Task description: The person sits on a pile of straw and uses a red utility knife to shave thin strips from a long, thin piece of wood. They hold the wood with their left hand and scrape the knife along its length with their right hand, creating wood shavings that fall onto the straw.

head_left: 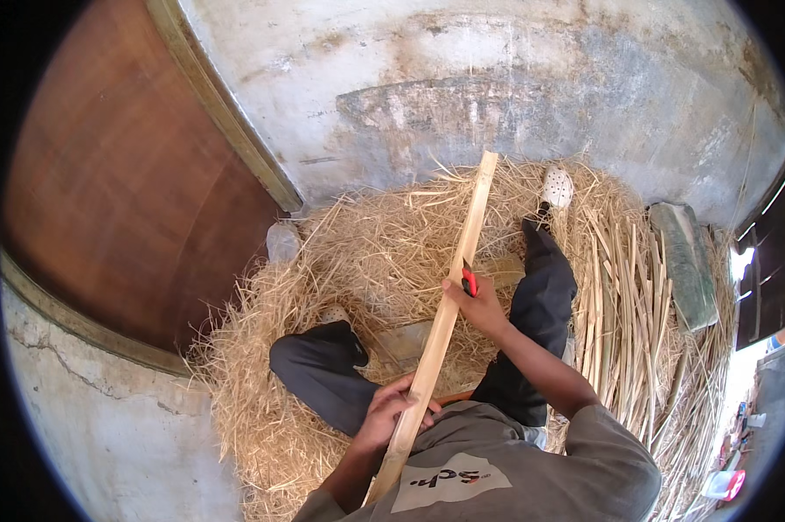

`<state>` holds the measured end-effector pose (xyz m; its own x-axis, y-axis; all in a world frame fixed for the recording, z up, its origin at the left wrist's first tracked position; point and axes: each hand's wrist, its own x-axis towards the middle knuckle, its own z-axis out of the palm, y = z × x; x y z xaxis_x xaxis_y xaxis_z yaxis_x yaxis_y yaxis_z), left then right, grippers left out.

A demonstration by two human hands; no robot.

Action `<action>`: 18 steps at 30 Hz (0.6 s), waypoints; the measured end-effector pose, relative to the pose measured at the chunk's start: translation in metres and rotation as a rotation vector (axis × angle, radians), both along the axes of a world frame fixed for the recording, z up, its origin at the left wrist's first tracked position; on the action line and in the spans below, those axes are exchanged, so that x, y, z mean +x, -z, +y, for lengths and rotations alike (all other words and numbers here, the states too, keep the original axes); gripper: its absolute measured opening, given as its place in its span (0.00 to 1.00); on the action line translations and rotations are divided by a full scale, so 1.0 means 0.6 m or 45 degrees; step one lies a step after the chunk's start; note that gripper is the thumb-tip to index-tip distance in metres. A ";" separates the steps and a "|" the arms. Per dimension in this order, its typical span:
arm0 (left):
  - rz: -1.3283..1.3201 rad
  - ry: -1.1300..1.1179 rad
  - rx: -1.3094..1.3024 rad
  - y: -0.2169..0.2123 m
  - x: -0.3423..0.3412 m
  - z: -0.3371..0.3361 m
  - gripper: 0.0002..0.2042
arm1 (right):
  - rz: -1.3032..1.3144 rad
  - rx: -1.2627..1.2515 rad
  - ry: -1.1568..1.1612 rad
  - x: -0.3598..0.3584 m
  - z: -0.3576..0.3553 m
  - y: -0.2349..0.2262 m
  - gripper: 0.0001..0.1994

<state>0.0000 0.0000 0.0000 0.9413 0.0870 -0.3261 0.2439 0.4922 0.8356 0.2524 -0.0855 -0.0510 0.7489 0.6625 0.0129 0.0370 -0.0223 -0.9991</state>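
A long pale strip of split bamboo [442,326] slants from my lap up toward the wall. My left hand [389,414] is closed around its lower part, close to my body. Higher up, my right hand [481,306] grips a red and black utility knife [469,280], with the thumb side against the strip's right edge. The knife's dark tip points up along the strip; whether its edge touches the bamboo I cannot tell.
Straw-like shavings [366,252] cover the floor around my legs. Split strips [623,296] lie in a bundle at the right, beside a greenish slab [684,261]. A stained wall [532,96] rises ahead, and a brown door [140,174] stands at the left. A clear plastic container [282,242] sits near it.
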 end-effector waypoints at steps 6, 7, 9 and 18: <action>0.181 -0.080 0.183 0.000 0.050 -0.034 0.14 | -0.207 -0.126 -0.014 -0.018 -0.006 -0.024 0.21; 0.186 -0.107 0.186 -0.002 0.050 -0.029 0.14 | -0.379 -0.180 -0.037 -0.016 -0.010 -0.034 0.23; 0.202 -0.157 0.173 -0.003 0.044 -0.023 0.13 | -0.715 -0.310 -0.084 -0.011 -0.037 -0.051 0.28; 0.139 -0.143 0.397 -0.024 0.046 -0.032 0.10 | -1.314 -0.594 -0.054 -0.003 -0.070 -0.030 0.34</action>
